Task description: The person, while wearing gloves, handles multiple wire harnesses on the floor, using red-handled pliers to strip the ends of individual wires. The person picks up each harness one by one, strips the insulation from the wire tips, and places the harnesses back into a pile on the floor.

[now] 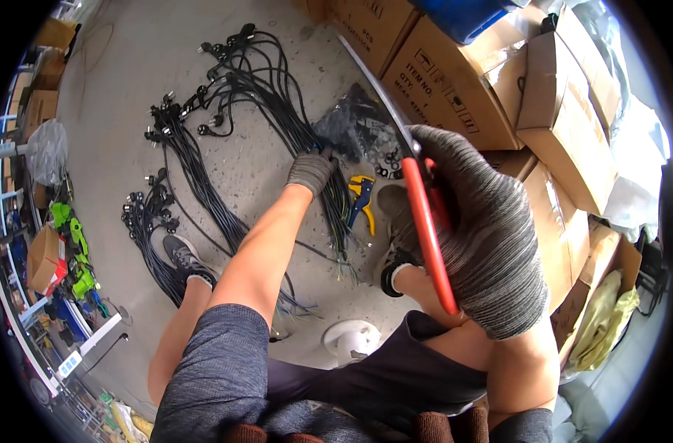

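My right hand [491, 229], in a grey striped knit glove, is closed round the red handles of long-bladed shears [423, 229], raised close in front of me. Their blades point up and to the left, toward the cartons. Farther down, my gloved left hand [311, 173] grips a bundle of black power cords [277, 111] lying on the floor. Plugs cluster at the far end of this bundle, and bare coloured wire ends [342, 258] fan out nearer to me. A yellow and blue wire stripper [362, 198] lies just right of the bundle.
Two more bundles of plugged black cords [192, 162] [146, 229] lie to the left. Beyond the stripper is a dark clear plastic bag [357, 122]. Cardboard cartons [454, 88] are stacked on the right. A white round stool [351, 336] stands near my legs. Shelving [26, 221] lines the left side.
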`<move>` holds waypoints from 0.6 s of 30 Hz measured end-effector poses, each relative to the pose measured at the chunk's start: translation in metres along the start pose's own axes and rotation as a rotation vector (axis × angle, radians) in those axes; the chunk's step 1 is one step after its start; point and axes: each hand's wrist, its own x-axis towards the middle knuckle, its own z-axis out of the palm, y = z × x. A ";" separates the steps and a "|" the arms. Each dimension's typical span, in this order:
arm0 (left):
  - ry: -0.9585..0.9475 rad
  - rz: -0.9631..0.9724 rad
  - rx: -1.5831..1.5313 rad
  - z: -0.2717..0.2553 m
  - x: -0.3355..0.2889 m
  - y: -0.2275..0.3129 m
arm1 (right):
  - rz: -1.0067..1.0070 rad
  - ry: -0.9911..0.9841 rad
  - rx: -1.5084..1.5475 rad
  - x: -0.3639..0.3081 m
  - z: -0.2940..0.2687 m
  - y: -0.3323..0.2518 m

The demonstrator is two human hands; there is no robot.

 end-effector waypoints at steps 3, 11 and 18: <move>0.349 -0.011 -0.833 0.126 0.016 -0.099 | -0.115 -0.031 -0.013 0.005 0.015 -0.025; 0.398 0.197 0.084 -0.106 -0.083 -0.021 | -0.109 0.054 0.058 0.006 0.003 -0.003; 0.649 -0.172 -0.813 -0.211 -0.230 -0.029 | -0.090 -0.052 0.384 0.004 0.016 -0.013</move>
